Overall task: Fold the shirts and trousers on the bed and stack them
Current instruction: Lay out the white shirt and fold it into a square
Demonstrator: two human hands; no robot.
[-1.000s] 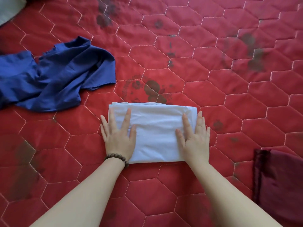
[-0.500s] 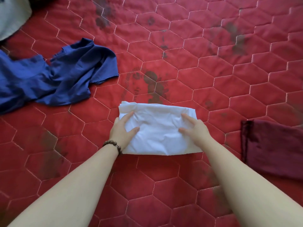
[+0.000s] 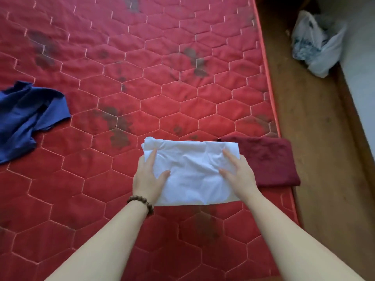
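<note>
**Carry the white bundle level onto the maroon one**

Your left hand (image 3: 149, 175) and right hand (image 3: 238, 173) each grip a side edge of the folded white garment (image 3: 192, 173), thumbs on top, fingers apparently tucked beneath. Keep the pull between them even so the folds don't sag or open. Just beyond your right hand lies the folded maroon garment (image 3: 269, 159), near the mattress (image 3: 182, 88) edge; that looks like the stack. Lower the white piece squarely over it. Far off past your left hand, the blue shirt (image 3: 28, 114) lies unfolded.
</note>
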